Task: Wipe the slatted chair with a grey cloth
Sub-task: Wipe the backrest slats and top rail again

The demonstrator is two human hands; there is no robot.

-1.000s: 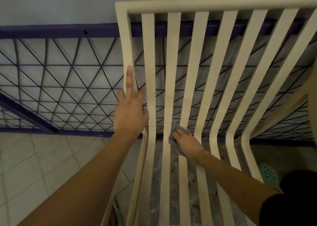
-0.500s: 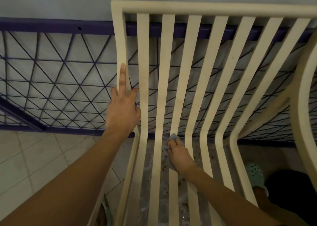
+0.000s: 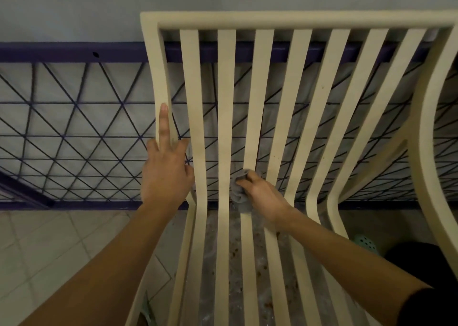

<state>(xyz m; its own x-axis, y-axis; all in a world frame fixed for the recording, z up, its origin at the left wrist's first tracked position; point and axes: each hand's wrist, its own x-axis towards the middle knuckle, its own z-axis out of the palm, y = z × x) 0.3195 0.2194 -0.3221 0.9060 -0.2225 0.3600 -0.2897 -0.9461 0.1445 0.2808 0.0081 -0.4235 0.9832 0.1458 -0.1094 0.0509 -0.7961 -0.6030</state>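
- Step in hand: wiping; right hand (image 3: 263, 195) pinches the bunched cloth (image 3: 238, 190), grip curled round it, at the bend of the chair (image 3: 226, 102) where back meets seat, in a gap between middle slats.
- Left hand (image 3: 165, 177) steadies the left post; grip wrapped round it, one finger straight up the post.
- Next, as I judge: draw the cloth along the slat; narrow gaps call for a small wad; brown specks show on slats further right, so those are likely not yet wiped.
- Around: railing (image 3: 74, 127) close behind; tiled floor (image 3: 49, 239); green shoe (image 3: 364, 242) low right; none seems to block the stroke.
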